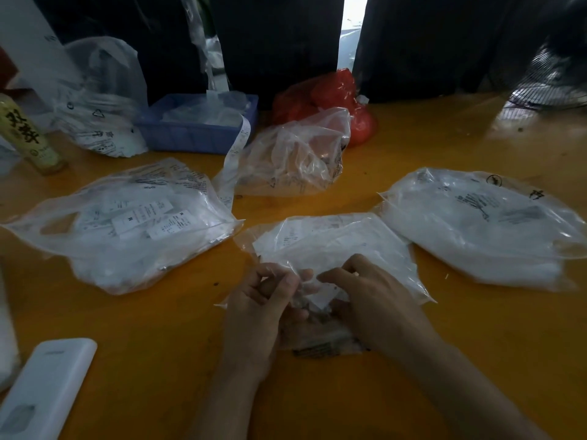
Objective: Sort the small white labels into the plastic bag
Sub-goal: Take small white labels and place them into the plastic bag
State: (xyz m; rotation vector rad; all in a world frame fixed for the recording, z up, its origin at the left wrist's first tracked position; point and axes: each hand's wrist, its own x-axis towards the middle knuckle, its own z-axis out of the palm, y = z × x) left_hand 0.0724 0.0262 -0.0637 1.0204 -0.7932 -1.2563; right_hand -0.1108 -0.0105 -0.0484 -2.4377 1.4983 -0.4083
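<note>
From the head camera, we are at the mouth of the small plastic bag (pixel 333 246) that lies on the orange table (pixel 476 344), and we judge the step in hand to be feeding labels into it. Our left hand (pixel 257 309) has its fingers curled, pinching the clear film at the near edge of that bag; our right hand (pixel 374 300) curls over the same edge, its fingertips on a small white label (pixel 320 298) — whether it truly grips the label or only presses it, we cannot tell through the blur and the film.

The next move, as we judge it, calls for holding the mouth apart with the left hand while the right slides the label deeper in; the thin film looks likely to cling and fold shut.

The bag is crumpled, transparent, with white slips showing inside. Left of it lies a fuller bag of labels (pixel 133 223), right of it another white-filled bag (pixel 482 227), and beyond it a crumpled clear bag (pixel 295 157) and a blue tray (pixel 197 128).
</note>
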